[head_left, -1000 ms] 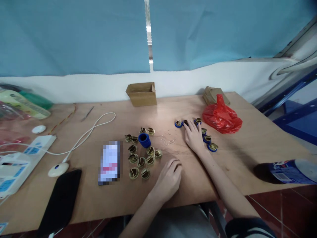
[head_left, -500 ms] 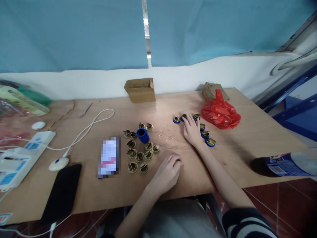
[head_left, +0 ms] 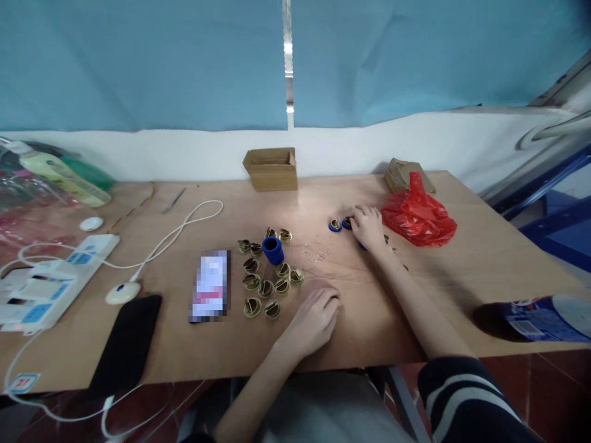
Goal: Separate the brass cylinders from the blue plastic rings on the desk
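Note:
My right hand [head_left: 368, 229] is over a group of round brass pieces set in blue rings, its fingers bent down and the fingertips partly hidden. Just left of it lie a blue-ringed brass piece [head_left: 335, 225] and another blue-ringed piece [head_left: 347, 223] beside its fingers; more are mostly covered by the hand and wrist. Near the front edge my left hand [head_left: 314, 320] rests with curled fingers, and whatever it may hold is hidden. Farther left, a stack of blue rings [head_left: 273, 251] stands among several bare brass pieces [head_left: 265, 288]. Thin wire-like bits [head_left: 316, 251] lie between the groups.
A red plastic bag [head_left: 419, 215] and a brown packet [head_left: 406, 176] are at the back right. An open cardboard box [head_left: 272, 169] stands by the wall. Leftward lie a lit phone [head_left: 210, 286], a black phone [head_left: 127, 341], a power strip [head_left: 55, 286] and a bottle [head_left: 530, 320] lies at right.
My right hand's fingers, outstretched and spread before, are now bent, and the hand covers more of the blue-ringed pieces. The left hand stays in place. The view has shifted slightly.

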A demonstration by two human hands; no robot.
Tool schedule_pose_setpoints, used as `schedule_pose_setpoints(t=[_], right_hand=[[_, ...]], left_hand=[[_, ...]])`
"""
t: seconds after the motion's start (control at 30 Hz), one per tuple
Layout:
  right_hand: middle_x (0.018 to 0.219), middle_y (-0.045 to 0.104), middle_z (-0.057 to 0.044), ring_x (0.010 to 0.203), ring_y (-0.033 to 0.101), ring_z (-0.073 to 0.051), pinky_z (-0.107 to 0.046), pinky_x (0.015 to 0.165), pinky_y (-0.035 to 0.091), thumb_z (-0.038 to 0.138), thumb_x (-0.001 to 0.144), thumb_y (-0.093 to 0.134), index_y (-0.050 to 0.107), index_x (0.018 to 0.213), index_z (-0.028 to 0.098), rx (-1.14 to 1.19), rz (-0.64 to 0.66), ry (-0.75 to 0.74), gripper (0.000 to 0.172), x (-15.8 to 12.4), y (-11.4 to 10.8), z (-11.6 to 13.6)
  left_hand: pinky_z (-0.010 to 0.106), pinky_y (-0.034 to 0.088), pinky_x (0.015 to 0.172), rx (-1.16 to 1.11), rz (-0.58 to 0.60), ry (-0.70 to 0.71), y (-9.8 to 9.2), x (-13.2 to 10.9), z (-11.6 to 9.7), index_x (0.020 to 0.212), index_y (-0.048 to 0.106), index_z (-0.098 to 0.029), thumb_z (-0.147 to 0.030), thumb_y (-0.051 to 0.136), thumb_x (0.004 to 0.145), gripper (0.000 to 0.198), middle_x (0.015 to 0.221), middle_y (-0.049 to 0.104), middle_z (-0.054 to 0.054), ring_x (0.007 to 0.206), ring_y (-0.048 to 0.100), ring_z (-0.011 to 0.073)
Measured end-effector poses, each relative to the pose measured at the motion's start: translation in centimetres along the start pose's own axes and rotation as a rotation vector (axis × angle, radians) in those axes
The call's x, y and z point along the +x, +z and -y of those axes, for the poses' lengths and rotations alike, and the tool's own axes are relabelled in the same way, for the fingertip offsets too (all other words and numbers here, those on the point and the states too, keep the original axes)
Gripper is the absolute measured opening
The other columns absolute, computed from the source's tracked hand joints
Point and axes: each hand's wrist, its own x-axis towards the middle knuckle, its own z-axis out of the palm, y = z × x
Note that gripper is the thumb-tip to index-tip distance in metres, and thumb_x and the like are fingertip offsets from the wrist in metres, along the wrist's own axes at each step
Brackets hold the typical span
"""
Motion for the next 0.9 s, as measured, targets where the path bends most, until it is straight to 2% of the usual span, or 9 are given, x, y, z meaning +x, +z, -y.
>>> schedule_pose_setpoints(t=[0.1,0.23,0.37,0.47,0.53,0.63,0.7,0.8,0.9], right_hand=[[0.111,0.069,-0.019,0.105,0.058,-0.033,-0.048,0.099,0.040,0.018,0.094,0.048,0.070,0.094,0.015,0.029,0.004,-0.013,0.022,0.5,-0.8,0.2],[0.108,0.064,-0.015,0.096,0.061,-0.026,-0.037,0.087,0.047,0.024,0.101,0.044,0.068,0.100,0.015,0.099,-0.045,-0.032,0.026,-1.8,-2.9,2.1],[0.096,0.061,-0.008,0.087,0.061,-0.021,-0.033,0.081,0.050,0.030,0.100,0.053,0.069,0.097,0.020,0.451,-0.096,-0.140,0.020,-6.5,-4.7,5.3],[0.082,0.060,-0.004,0.068,0.056,-0.016,-0.029,0.063,0.048,0.029,0.098,0.059,0.070,0.090,0.020,0.724,0.015,-0.173,0.017,-9.7,-4.9,7.5],[0.074,0.059,-0.002,0.061,0.053,-0.014,-0.026,0.056,0.045,0.028,0.098,0.060,0.070,0.088,0.019,0.869,0.112,-0.205,0.017,-11.0,-4.8,8.5],[0.075,0.065,-0.003,0.065,0.059,-0.014,-0.026,0.060,0.047,0.028,0.097,0.062,0.072,0.090,0.019,1.005,0.231,-0.210,0.015,-11.8,-4.8,9.0],[0.076,0.067,-0.003,0.069,0.062,-0.015,-0.027,0.063,0.049,0.029,0.097,0.061,0.071,0.092,0.020,1.078,0.254,-0.134,0.015,-12.0,-4.7,9.1],[0.075,0.062,0.000,0.067,0.059,-0.014,-0.026,0.062,0.049,0.032,0.097,0.060,0.068,0.100,0.020,1.156,0.264,-0.021,0.014,-12.2,-4.3,9.2],[0.077,0.055,0.002,0.068,0.055,-0.013,-0.024,0.061,0.048,0.029,0.095,0.062,0.063,0.112,0.021,1.134,0.258,-0.025,0.019,-12.5,-4.0,9.5]], left_hand=[[0.044,0.053,0.102,0.017,-0.047,-0.047,0.1,-0.1,0.2,0.109,0.064,-0.019,-0.011,0.047,0.097,0.022,0.120,0.068,0.011,0.115,0.063,0.0254],[0.051,0.052,0.102,-0.081,-0.266,-0.254,0.1,-0.3,0.5,0.113,0.064,-0.020,-0.013,0.050,0.096,0.024,0.120,0.069,0.012,0.115,0.064,0.0284],[0.045,0.057,0.097,-0.577,-0.417,-0.526,-0.1,0.0,0.9,0.117,0.065,-0.020,-0.031,0.055,0.098,0.024,0.117,0.072,0.011,0.109,0.070,0.0256],[0.041,0.060,0.089,-1.072,-0.414,-0.751,-0.6,0.4,1.2,0.112,0.067,-0.014,-0.051,0.063,0.092,0.043,0.110,0.075,0.015,0.096,0.075,0.0255],[0.041,0.061,0.089,-1.328,-0.382,-0.821,-0.9,0.6,1.3,0.107,0.070,-0.010,-0.058,0.070,0.084,0.053,0.105,0.076,0.016,0.090,0.075,0.0251],[0.038,0.060,0.089,-1.497,-0.385,-0.803,-1.3,0.6,1.4,0.101,0.072,-0.010,-0.053,0.081,0.076,0.050,0.105,0.077,0.014,0.089,0.075,0.0233],[0.036,0.060,0.088,-1.504,-0.411,-0.764,-1.4,0.5,1.5,0.101,0.073,-0.012,-0.049,0.082,0.077,0.045,0.104,0.077,0.012,0.088,0.075,0.0220],[0.035,0.059,0.090,-1.426,-0.421,-0.709,-1.4,0.4,1.4,0.109,0.071,-0.015,-0.045,0.078,0.082,0.042,0.107,0.076,0.011,0.093,0.074,0.0219],[0.037,0.056,0.097,-1.203,-0.434,-0.610,-1.3,0.3,1.3,0.117,0.067,-0.018,-0.041,0.072,0.088,0.037,0.119,0.073,0.010,0.108,0.071,0.0236]])
